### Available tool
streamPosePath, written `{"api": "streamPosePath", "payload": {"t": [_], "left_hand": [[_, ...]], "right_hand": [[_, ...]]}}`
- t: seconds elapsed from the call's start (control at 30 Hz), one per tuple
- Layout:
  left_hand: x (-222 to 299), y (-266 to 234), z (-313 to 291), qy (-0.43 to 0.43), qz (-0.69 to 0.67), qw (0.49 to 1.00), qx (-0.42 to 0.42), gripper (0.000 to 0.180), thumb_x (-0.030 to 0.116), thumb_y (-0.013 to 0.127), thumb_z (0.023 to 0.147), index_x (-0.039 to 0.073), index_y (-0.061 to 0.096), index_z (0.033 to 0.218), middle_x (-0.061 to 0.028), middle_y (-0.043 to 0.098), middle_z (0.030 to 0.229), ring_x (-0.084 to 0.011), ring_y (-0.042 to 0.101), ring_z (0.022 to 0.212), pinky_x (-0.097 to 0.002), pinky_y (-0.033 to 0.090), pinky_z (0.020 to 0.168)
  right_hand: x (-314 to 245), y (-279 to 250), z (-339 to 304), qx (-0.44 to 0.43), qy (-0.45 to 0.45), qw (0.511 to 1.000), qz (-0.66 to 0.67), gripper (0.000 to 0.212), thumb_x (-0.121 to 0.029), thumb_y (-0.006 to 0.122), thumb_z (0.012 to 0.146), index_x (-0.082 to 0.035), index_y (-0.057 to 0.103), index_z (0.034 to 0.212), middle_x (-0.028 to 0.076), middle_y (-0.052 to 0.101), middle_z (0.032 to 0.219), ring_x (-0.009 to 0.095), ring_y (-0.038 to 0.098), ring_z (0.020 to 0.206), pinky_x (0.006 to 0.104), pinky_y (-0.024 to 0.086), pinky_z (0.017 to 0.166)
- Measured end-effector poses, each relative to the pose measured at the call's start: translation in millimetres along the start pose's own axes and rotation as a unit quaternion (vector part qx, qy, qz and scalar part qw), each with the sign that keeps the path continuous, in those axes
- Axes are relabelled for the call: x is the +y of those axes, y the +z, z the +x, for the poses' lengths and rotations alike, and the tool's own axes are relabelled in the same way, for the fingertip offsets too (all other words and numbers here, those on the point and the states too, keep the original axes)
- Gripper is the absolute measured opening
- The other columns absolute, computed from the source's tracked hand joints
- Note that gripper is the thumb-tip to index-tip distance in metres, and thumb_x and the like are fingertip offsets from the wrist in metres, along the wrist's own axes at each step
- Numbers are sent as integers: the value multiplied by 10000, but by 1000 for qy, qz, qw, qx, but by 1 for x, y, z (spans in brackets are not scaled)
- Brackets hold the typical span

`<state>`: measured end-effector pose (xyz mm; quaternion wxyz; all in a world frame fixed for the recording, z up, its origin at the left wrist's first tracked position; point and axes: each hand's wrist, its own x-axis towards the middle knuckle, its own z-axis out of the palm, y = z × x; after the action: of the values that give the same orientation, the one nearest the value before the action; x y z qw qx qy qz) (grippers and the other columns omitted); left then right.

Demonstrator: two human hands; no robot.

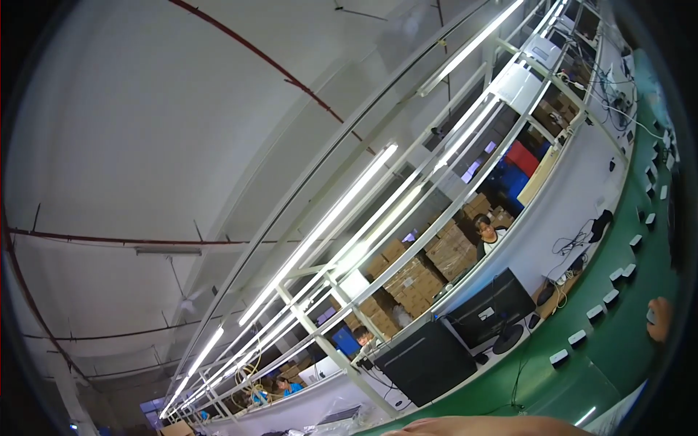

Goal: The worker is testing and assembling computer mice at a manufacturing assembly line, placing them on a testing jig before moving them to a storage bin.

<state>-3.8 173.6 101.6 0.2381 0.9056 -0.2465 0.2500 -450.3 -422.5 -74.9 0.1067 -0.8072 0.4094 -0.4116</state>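
At the right rim, my right hand [659, 320] is over the green work surface [538, 384], its fingers curled in. A small light-coloured piece [650, 316] shows at its fingers; its kind is too small to make out. Along the lower edge, bare skin of my left hand or forearm [487, 426] shows, with the fingers out of sight. Several small white-and-dark block-shaped devices stand in a curved row on the green surface; one [558, 357] lies nearest my left arm, another [611, 297] closer to my right hand.
Two black monitors [425, 363] [491, 309] stand behind the row, with dark cables [518, 385] trailing nearby. White frames with tube lights [320, 236] run overhead. Beyond a low partition are stacked cartons [414, 287] and several people, one [488, 236] facing this way.
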Motion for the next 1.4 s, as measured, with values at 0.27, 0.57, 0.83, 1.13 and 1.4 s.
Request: {"api": "streamPosePath", "payload": {"t": [0.27,0.57,0.83,1.13,1.4], "left_hand": [[13,-20,0,-1,71,997,-30,522,297,636,965,81,553,1433,-261,596,1394,-474,544,1288,-517,427,1102],[55,-55,-101,-53,165,962,-209,531,324,605,989,109,529,1468,-265,611,1370,-485,570,1251,-520,449,1072],[-94,20,-168,47,-96,989,-97,393,173,731,855,-68,659,1157,-263,622,1344,-450,534,1316,-544,375,1149],[-72,13,-146,22,-67,989,-131,439,178,702,887,-16,611,1270,-219,572,1455,-434,449,1419,-534,319,1193],[-85,-5,-154,-19,-55,993,-106,468,211,749,811,30,643,1230,-210,552,1473,-429,420,1438,-530,324,1196]], "right_hand": [[54,84,-17,76,54,996,15,474,-143,773,657,-120,576,1088,173,523,1084,403,552,1031,508,463,848],[-14,-13,-3,29,-12,999,13,582,-154,763,776,-130,559,1321,204,580,1185,433,585,1108,510,488,951],[-46,-47,30,-93,32,995,25,466,-173,738,835,-149,562,1266,144,607,1069,377,633,1011,456,526,877],[-48,-34,29,-59,-23,998,10,453,-153,749,838,-110,558,1246,153,641,1118,394,639,1038,459,530,875],[-47,-31,23,-68,-47,997,-2,514,-145,761,851,-34,552,1308,223,621,1270,419,602,1194,453,492,1015]]}}
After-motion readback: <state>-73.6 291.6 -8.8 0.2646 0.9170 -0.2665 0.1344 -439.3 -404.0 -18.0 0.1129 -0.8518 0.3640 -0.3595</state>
